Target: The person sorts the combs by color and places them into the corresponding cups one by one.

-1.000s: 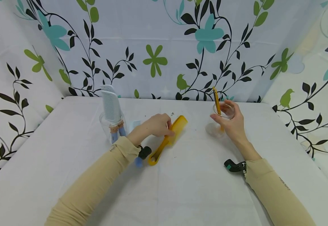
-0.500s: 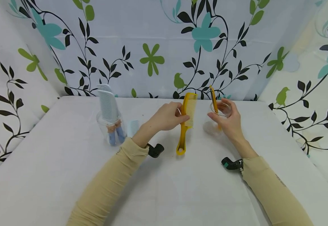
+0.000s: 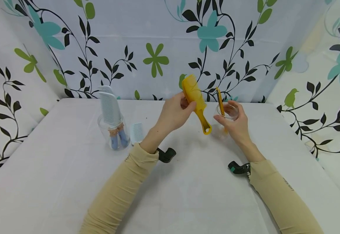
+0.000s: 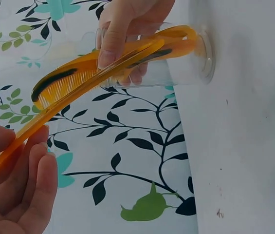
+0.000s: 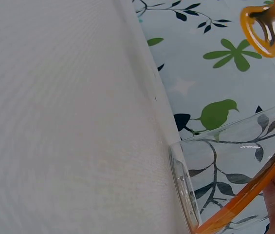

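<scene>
My left hand (image 3: 174,113) pinches a yellow comb (image 3: 191,89) by its toothed part, raised over the table. The comb tilts, its looped handle end pointing down and right towards a clear glass jar (image 4: 186,70). My right hand (image 3: 238,125) grips that jar around its side. Inside the jar leans a second yellow comb (image 3: 220,102), handle down, with its toothed end sticking out above the rim. In the left wrist view the held comb (image 4: 103,76) overlaps the one in the jar. The right wrist view catches the held comb's handle loop (image 5: 254,36) above the jar.
Left on the white table (image 3: 164,188) stands another clear jar (image 3: 102,125), holding pale blue combs (image 3: 110,109) with blue handles. Beside it lies a pale blue comb (image 3: 136,131), partly behind my left forearm. A patterned cloth (image 3: 123,32) hangs behind the table.
My left hand has lifted the yellow comb off the table, moved it right and turned it so the handle points towards the jar. My right hand keeps holding the jar in nearly the same place.
</scene>
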Demonstrator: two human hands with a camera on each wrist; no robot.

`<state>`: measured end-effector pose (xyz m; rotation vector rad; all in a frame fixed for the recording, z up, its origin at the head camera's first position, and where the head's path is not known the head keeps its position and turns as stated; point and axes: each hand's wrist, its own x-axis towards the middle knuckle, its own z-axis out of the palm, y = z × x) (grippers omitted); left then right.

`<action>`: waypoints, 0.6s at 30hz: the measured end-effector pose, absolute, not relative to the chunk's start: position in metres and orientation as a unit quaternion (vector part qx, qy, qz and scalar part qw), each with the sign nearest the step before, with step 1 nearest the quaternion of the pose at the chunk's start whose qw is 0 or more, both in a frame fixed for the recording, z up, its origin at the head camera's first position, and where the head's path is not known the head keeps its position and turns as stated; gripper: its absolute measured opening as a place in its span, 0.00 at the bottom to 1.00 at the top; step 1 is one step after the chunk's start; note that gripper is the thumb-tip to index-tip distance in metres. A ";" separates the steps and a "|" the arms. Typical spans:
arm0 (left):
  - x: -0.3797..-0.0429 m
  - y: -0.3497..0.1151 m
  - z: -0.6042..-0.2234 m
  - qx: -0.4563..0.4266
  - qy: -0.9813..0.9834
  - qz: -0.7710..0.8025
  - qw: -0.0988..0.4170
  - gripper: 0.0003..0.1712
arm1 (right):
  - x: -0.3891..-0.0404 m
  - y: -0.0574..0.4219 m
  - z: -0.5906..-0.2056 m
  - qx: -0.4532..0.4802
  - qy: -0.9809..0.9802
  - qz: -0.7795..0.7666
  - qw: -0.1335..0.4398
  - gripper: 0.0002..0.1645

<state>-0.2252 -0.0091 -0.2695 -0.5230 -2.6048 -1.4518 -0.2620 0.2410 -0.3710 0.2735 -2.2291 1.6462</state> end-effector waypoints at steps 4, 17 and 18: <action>-0.225 -0.010 -0.266 -0.164 -0.835 -0.516 0.096 0.16 | -0.264 0.243 -0.375 0.101 -0.783 0.587 0.180 0.42; -0.227 -0.003 -0.265 -0.159 -0.769 -0.581 0.212 0.14 | -0.264 0.243 -0.374 0.113 -0.779 0.588 0.187 0.41; -0.227 -0.002 -0.266 -0.159 -0.766 -0.585 0.216 0.14 | -0.264 0.243 -0.374 0.113 -0.780 0.587 0.186 0.41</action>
